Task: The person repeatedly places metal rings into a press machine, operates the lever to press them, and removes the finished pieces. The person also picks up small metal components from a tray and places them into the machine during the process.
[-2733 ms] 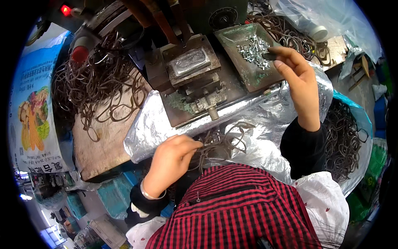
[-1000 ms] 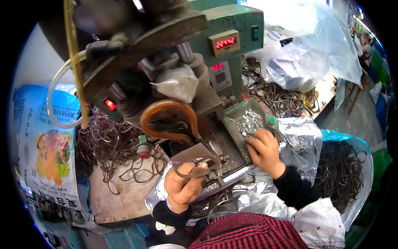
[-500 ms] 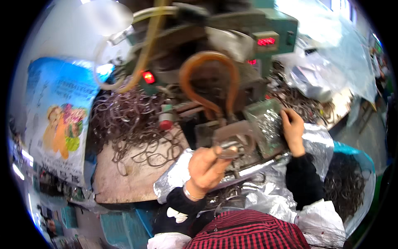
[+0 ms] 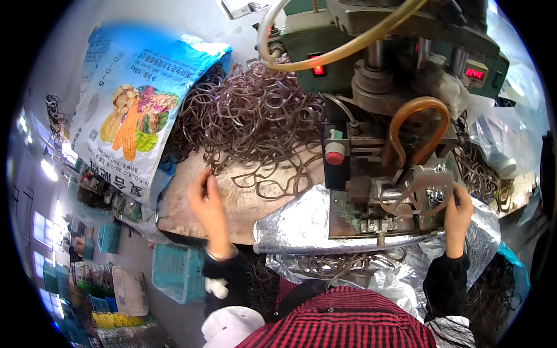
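My left hand (image 4: 209, 209) reaches to the near edge of a tangled pile of brown rubber loops (image 4: 249, 104) on the wooden board (image 4: 209, 214); its fingertips are curled at the loops, and what they grip is unclear. My right hand (image 4: 458, 217) is curled at the right side of the press's die (image 4: 360, 191); what it holds, if anything, is hidden. A translucent brown looped piece (image 4: 420, 206) lies over the die beside that hand, below an orange curved hose (image 4: 420, 107). A red push button (image 4: 334, 157) sits on the press.
A printed blue-and-white sack (image 4: 127, 116) stands at the left. The green press body (image 4: 301, 35) fills the upper right. Foil sheeting (image 4: 290, 226) covers the board's front right. A teal crate (image 4: 177, 272) is below left; a bag of dark loops (image 4: 493, 278) is lower right.
My left hand has left the piece at the die and moved left to the pile of loops. The piece now rests over the die. The view has swung left.
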Tool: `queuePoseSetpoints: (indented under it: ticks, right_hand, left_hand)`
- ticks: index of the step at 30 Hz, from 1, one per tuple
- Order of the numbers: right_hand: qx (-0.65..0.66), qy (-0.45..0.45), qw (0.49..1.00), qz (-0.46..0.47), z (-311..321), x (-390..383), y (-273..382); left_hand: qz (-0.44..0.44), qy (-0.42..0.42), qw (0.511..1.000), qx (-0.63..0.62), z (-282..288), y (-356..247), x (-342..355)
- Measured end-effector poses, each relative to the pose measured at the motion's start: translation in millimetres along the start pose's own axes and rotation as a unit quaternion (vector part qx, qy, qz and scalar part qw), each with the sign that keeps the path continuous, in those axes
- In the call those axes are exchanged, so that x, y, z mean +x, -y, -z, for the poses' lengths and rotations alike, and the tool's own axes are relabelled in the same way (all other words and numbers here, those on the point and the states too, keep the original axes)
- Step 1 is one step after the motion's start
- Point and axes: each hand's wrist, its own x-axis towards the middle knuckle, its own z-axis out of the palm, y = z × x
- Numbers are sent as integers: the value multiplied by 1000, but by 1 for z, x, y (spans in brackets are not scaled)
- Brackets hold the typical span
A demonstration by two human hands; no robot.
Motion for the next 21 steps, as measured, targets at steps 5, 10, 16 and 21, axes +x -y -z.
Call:
queuePoseSetpoints:
  ticks: [5, 10, 16, 21]
  right_hand:
    - [66, 16, 997, 27, -26, 16, 25]
    - [22, -26, 999, -12, -9, -1, 15]
    - [-1, -81, 995, -49, 52, -46, -4]
    - [74, 79, 985, 133, 22, -4, 95]
  left_hand:
    - [118, 172, 978, 24, -21, 158, 67]
    - [151, 171, 914, 336, -46, 217, 49]
    - [-3, 48, 959, 280, 7, 214, -7]
    - [144, 65, 983, -96, -4, 80, -24]
